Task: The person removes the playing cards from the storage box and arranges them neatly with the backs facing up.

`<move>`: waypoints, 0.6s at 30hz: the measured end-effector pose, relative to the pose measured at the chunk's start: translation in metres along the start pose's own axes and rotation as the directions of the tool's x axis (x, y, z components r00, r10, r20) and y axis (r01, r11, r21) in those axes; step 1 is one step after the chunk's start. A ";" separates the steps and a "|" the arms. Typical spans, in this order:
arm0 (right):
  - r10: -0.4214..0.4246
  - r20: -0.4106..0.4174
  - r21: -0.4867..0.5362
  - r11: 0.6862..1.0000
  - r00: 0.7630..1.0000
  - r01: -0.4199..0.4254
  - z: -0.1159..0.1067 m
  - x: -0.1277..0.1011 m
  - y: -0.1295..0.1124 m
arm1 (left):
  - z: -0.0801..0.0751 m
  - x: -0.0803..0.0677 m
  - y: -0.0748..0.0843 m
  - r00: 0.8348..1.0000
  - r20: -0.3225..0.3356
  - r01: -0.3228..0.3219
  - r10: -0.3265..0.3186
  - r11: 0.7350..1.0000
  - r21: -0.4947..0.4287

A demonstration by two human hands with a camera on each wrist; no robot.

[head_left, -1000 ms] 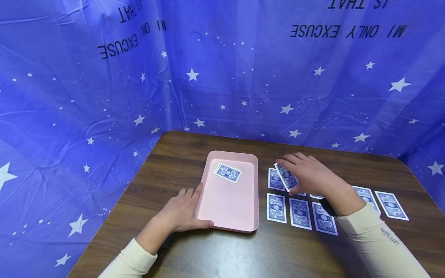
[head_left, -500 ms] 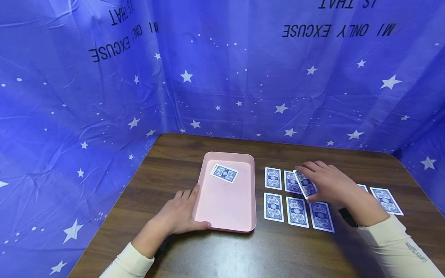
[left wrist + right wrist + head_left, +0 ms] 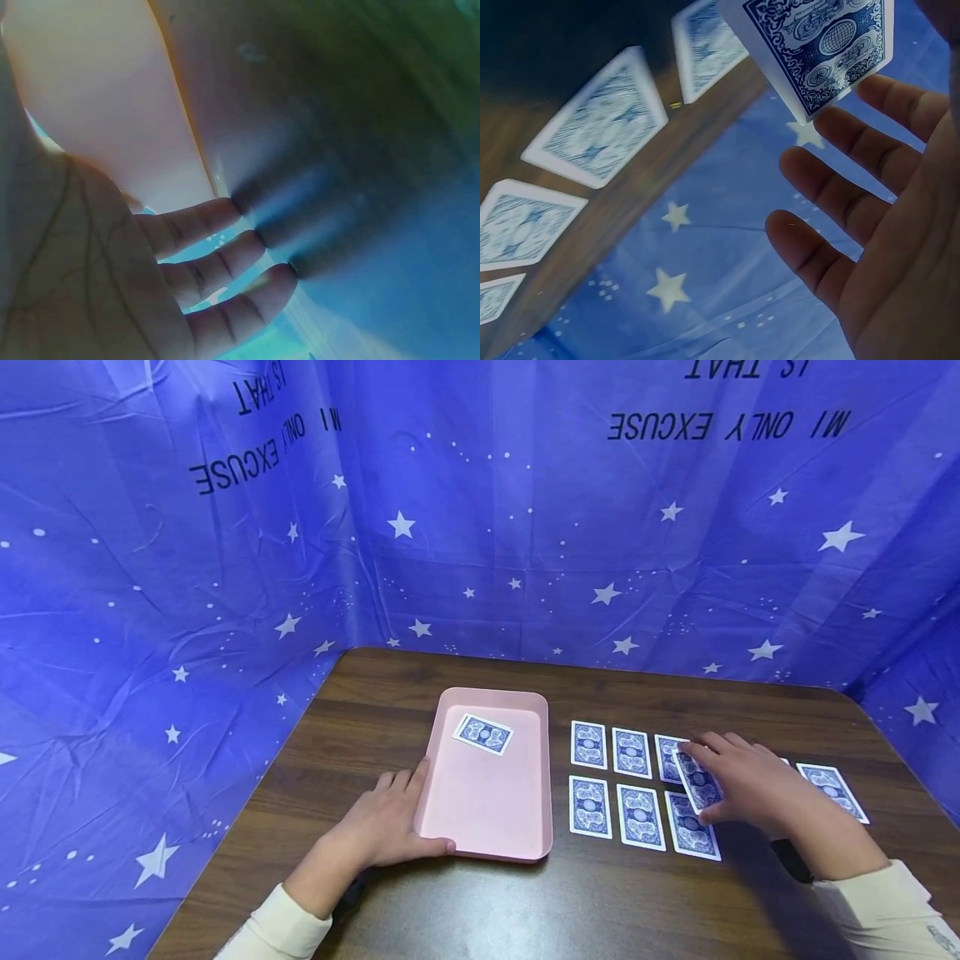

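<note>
A pink tray [image 3: 487,806] lies on the wooden table with one blue-backed card [image 3: 483,734] face down at its far end. My left hand [image 3: 397,818] grips the tray's near left corner, thumb along the front rim; in the left wrist view the fingers [image 3: 217,255] rest against the tray wall [image 3: 97,112]. My right hand [image 3: 738,777] pinches a blue-backed playing card [image 3: 697,781] just above the rows of cards, at the third column. In the right wrist view that card [image 3: 817,45] sits above my spread fingers [image 3: 840,202].
Face-down cards lie in two rows right of the tray, among them [image 3: 588,744], [image 3: 632,752], [image 3: 591,807], [image 3: 640,816] and one far right [image 3: 832,792]. Blue star-printed cloth [image 3: 225,568] walls the table at the back and both sides.
My right hand has carried the pinched card rightward and a little nearer, from above the first column to the third. The left hand and the tray have stayed put.
</note>
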State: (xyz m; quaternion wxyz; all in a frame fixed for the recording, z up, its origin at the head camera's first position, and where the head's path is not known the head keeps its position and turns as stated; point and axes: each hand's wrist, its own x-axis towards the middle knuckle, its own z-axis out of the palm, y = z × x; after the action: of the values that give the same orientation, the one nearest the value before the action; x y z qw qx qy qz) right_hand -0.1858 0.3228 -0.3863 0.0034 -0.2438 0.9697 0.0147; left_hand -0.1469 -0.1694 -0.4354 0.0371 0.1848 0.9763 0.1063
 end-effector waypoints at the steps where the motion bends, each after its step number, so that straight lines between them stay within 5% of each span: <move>1: 0.004 0.002 0.002 1.000 1.000 -0.004 0.002 -0.003 0.002 | 0.000 0.000 0.000 1.000 -0.001 0.000 0.000 1.000 0.001; 18: 0.062 -0.015 0.028 0.998 0.998 -0.061 0.032 -0.051 0.028 | -0.001 -0.001 0.000 1.000 0.011 0.005 -0.005 1.000 0.002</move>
State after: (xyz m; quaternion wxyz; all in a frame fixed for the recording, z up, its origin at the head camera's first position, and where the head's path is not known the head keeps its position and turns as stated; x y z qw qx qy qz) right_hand -0.1546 0.3725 -0.4171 -0.0016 -0.2138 0.9769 -0.0007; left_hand -0.1462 -0.1697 -0.4339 0.0424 0.1829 0.9767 0.1042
